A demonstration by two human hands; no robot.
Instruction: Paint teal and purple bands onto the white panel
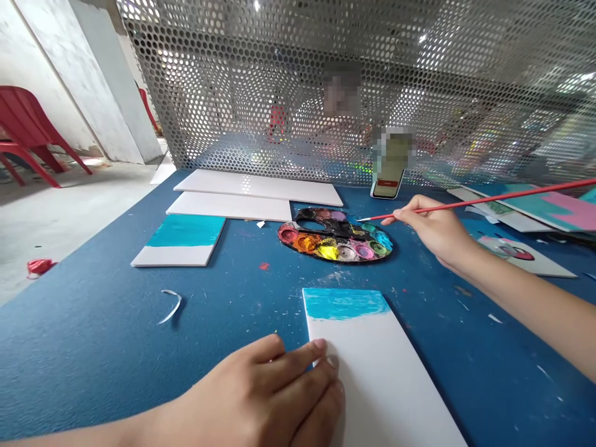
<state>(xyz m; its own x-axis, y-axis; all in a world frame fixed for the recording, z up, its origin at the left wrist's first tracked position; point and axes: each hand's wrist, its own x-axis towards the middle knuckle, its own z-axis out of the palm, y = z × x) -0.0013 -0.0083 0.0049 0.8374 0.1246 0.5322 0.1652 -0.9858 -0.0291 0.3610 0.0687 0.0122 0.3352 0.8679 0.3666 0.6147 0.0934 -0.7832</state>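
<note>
A long white board [382, 385] lies on the table in front of me, its far end painted with a band of streaky blue. My left hand [279, 397] rests over this board's left edge, fingers stretched out and lying on its surface; the thumb is hidden. In my right hand [431, 226] is a thin red paintbrush [488, 199], pinched near its bristle end. The brush tip reaches the back right part of a black paint palette [333, 236] with wells of red, orange, yellow, pink, green and blue paint.
At the left lies a board [186, 233] half painted turquoise, with white boards [256, 185] behind it. A phone [388, 171] leans against the perforated metal panel [233, 93]. Painted boards [526, 205] lie at the right. A curled white strip [174, 304] is on the blue table [93, 347].
</note>
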